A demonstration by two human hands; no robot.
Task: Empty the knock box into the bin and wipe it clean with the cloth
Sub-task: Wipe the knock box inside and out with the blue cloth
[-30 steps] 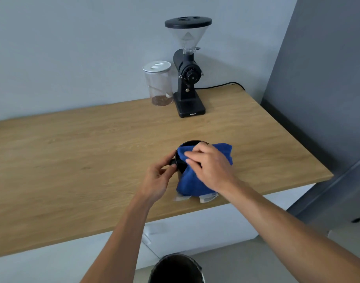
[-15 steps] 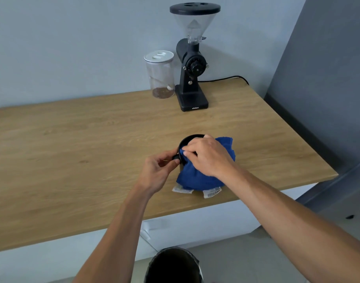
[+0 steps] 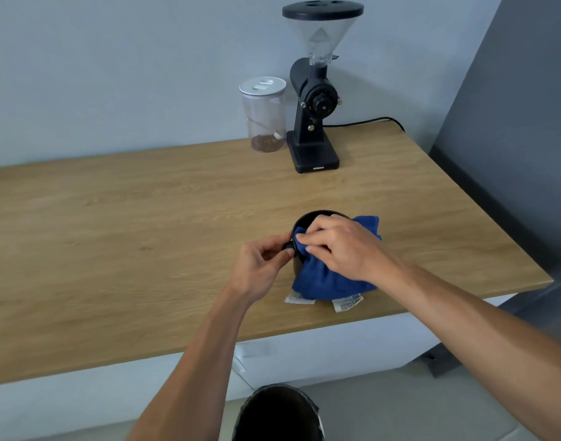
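The black round knock box (image 3: 308, 219) stands upright on the wooden counter (image 3: 145, 224) near its front edge. A blue cloth (image 3: 323, 281) is draped over its right and near side, with white tags lying on the counter. My left hand (image 3: 260, 265) pinches a small black knob on the box's left side. My right hand (image 3: 339, 246) presses the cloth against the box's near-left rim, fingers closed on the fabric. Most of the box is hidden by cloth and hand. The black bin (image 3: 277, 413) stands on the floor below the counter edge, with its opening dark.
A black coffee grinder (image 3: 314, 122) with a clear hopper stands at the back by the wall, its cable running right. Beside it on the left is a clear jar (image 3: 266, 116) with a white lid. A grey wall panel (image 3: 511, 122) borders the counter on the right.
My right hand has slid with the cloth toward the near-left rim of the box and closed tighter on it. My left hand stays on the box's left side. The view has shifted slightly.
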